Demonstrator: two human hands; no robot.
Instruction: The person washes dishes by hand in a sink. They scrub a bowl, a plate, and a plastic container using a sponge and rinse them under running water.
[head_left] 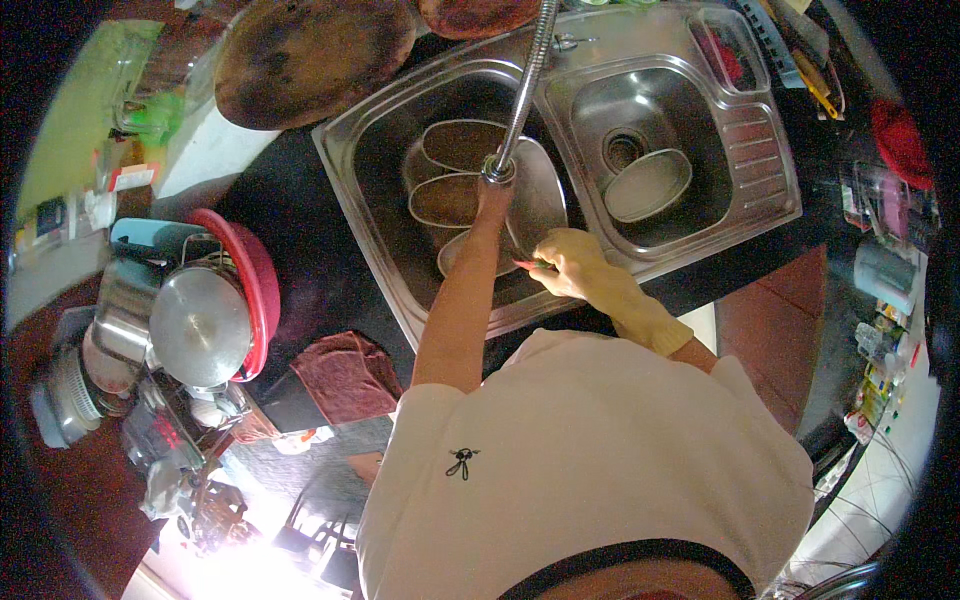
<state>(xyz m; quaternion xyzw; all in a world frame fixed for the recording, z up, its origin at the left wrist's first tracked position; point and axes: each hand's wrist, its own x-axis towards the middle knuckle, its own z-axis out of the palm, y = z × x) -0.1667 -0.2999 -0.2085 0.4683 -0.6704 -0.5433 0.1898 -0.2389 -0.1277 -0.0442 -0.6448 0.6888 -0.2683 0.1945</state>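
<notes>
My bare left hand [492, 200] reaches over the left basin and is closed round the end of a flexible metal faucet [520, 105]. Its fingers are mostly hidden by the faucet head. A pale yellow glove covers my right hand [568, 264], which is closed at the basin's near edge. From its fingers sticks the tip of a small red thing [525, 265]; its kind is not clear. Below the faucet, several oval metal dishes [447, 200] lie in the left basin. Another oval dish [648, 186] leans beside the drain in the right basin.
Round wooden boards [315, 60] stand beyond the sink [785, 190]. Left of it are a red basin [262, 290], a metal pot lid [200, 325] and stacked cookware. A brown cloth [347, 378] lies on the dark counter. A red object [900, 140] sits far right.
</notes>
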